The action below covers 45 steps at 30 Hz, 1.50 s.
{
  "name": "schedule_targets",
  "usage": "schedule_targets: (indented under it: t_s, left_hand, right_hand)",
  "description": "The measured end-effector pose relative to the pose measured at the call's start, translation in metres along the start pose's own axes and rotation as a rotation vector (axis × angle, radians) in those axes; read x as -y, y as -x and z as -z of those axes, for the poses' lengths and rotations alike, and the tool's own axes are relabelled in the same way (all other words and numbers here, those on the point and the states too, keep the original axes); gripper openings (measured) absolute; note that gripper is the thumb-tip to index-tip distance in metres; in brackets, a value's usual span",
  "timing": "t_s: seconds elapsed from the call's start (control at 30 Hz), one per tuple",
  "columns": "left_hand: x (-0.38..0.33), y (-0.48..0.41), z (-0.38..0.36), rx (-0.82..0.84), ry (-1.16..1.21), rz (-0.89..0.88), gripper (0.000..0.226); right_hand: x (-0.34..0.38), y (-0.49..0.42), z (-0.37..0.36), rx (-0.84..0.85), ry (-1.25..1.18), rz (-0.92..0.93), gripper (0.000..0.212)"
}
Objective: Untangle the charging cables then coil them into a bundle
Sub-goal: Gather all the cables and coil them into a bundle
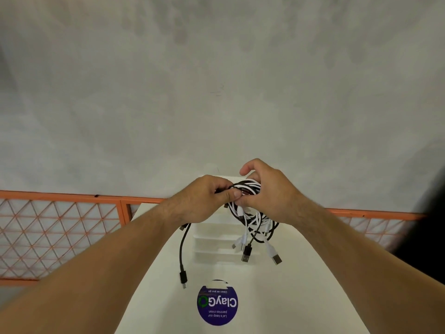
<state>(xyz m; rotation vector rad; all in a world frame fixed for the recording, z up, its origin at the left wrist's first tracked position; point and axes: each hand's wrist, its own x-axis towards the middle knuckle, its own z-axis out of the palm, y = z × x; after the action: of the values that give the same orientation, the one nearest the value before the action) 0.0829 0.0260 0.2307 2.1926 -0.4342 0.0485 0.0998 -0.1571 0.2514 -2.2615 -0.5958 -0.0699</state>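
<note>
A tangle of black and white charging cables [250,213] hangs in the air above the white table [301,273]. My left hand [204,198] pinches a black strand at the top of the tangle between thumb and fingers. My right hand [267,191] grips the coiled loops from the right, fingers curled round them. One black cable end [182,256] dangles down below my left hand, its small plug near the table. Two USB plugs, one black [246,254] and one white [276,257], hang from the bunch below my right hand.
A white slotted organizer [212,247] stands on the table under the cables. A round blue sticker [217,303] lies on the table nearer to me. An orange mesh railing [60,232] runs behind the table, with a grey floor beyond.
</note>
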Motion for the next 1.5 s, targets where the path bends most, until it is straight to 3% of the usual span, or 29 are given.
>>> schedule_targets:
  t_s: [0.3,0.53,0.63,0.8,0.87,1.1,1.23,1.4,1.5]
  left_hand:
    - [-0.006,0.003,0.011,0.195,0.115,0.152,0.024]
    - [-0.002,0.008,0.01,0.077,0.138,0.117,0.029]
    - [-0.005,0.01,0.009,0.009,0.137,0.097,0.024]
    - [-0.008,0.012,0.009,-0.069,0.182,0.085,0.022]
    - [-0.006,0.012,0.007,-0.08,0.184,0.086,0.021]
    - [0.0,0.01,0.007,-0.102,0.201,0.062,0.02]
    - [0.009,0.006,0.006,-0.137,0.162,0.06,0.021]
    - [0.01,0.005,0.004,-0.165,0.178,0.051,0.022]
    - [0.003,0.006,0.002,-0.187,0.252,0.069,0.024]
  right_hand:
    - [0.011,-0.005,0.0,0.086,0.121,0.088,0.047]
    - [0.009,-0.003,0.0,0.115,0.124,0.061,0.069]
    - [0.003,0.0,-0.003,0.036,0.064,0.032,0.076]
    - [-0.005,0.007,-0.008,-0.062,-0.002,-0.038,0.043]
    - [-0.007,0.006,-0.008,-0.044,-0.019,-0.086,0.041]
    - [-0.01,0.003,-0.007,-0.046,-0.256,-0.285,0.091]
    - [-0.009,0.007,-0.007,-0.207,-0.211,-0.211,0.107]
    - [-0.009,0.018,-0.011,-0.346,-0.458,-0.045,0.083]
    - [-0.01,0.021,-0.012,-0.317,-0.544,-0.012,0.083]
